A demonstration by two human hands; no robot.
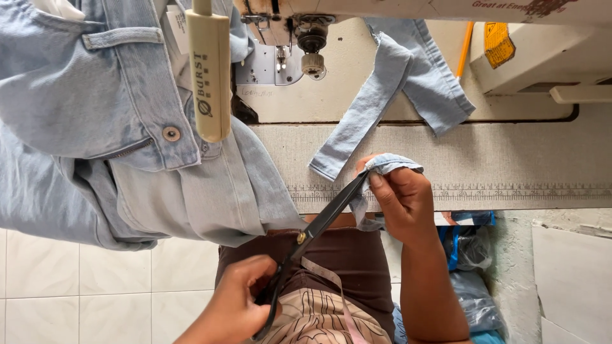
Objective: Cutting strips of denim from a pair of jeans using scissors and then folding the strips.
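My left hand (233, 309) grips the handles of black scissors (331, 210), whose blades point up and to the right. The blade tips meet the folded end of a light blue denim strip (363, 114), which my right hand (401, 200) pinches at the front edge of the table. The strip runs up across the grey table (523, 159) toward the sewing machine (306, 38). Part of the strip hangs below my right hand.
Light blue jeans (95, 127) lie bunched on the left and hang over the table edge, with a cream tag (209, 70) on top. A ruler scale (510, 191) lines the table front. Blue plastic bags (468, 248) sit on the floor to the right, and white tiles (95, 286) show on the left.
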